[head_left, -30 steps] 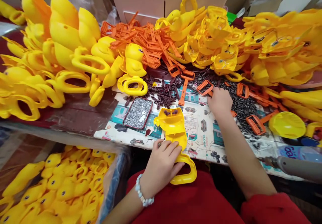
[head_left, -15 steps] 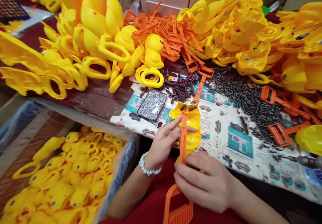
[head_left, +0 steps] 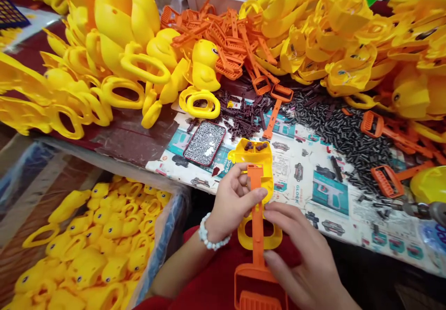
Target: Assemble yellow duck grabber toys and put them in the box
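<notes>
My left hand (head_left: 232, 203) grips a yellow duck-shaped shell half (head_left: 256, 161) that lies open side up at the near table edge, its ring handle (head_left: 245, 238) hanging over my lap. My thumb presses an orange trigger strip (head_left: 257, 217) against the shell. My right hand (head_left: 300, 254) pinches the same strip lower down, above its ribbed loop end (head_left: 259, 286). Two dark pegs sit in the shell's top.
Heaps of yellow shell halves (head_left: 104, 63) and orange strips (head_left: 223, 36) cover the table's back. Dark pins (head_left: 334, 128) spread over printed paper, beside a patterned phone (head_left: 205, 142). A bin of finished yellow ducks (head_left: 90, 245) stands low left. A screwdriver (head_left: 418, 210) lies right.
My right hand took an orange strip from the pile at the right and brought it to the shell. Both hands now hold it along the shell's middle, and the strip has slid lower.
</notes>
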